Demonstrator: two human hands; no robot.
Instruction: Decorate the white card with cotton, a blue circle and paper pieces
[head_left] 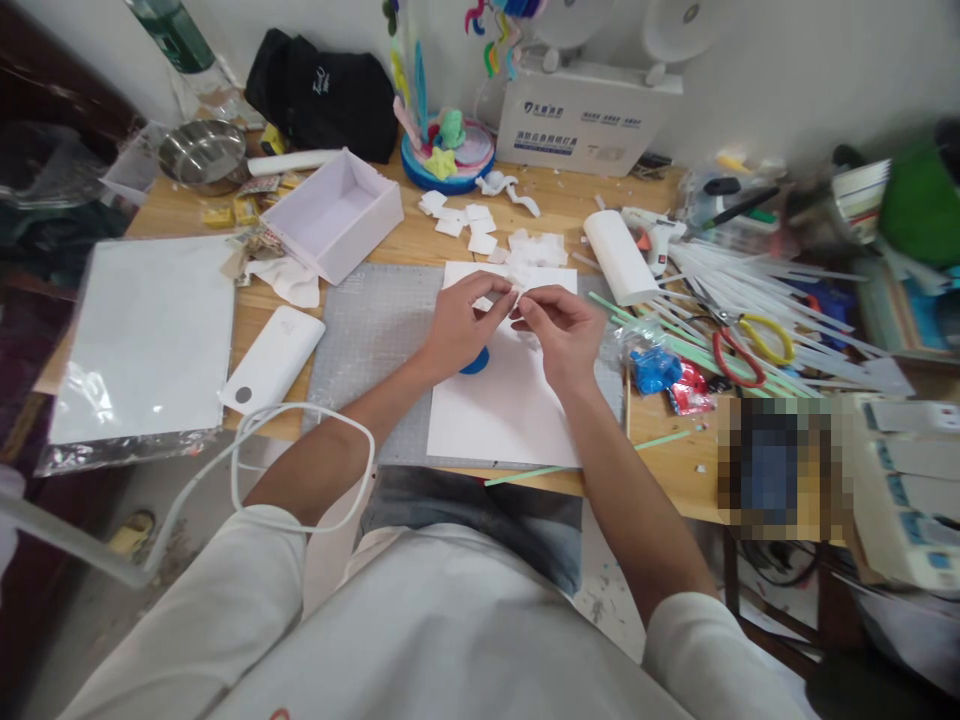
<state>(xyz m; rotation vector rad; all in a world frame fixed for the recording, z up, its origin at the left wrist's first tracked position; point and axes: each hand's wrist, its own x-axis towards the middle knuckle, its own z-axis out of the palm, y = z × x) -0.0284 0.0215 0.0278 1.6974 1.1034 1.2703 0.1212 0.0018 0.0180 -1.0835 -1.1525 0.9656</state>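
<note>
Pinch grip, head view: left hand (pixel 463 322) and right hand (pixel 564 332) are narrowly closed, fingertips almost meeting, on what appears to be a small white piece (pixel 517 290) over the far half of the white sheet (pixel 495 425). Piece position: between the fingertips, neither hand clearly nearer. Long axis: cannot be determined. Blue disc (pixel 477 362): on the sheet, bodyward of the grip, nearer the left hand. Paper squares (pixel 482 243): beyond both hands.
</note>
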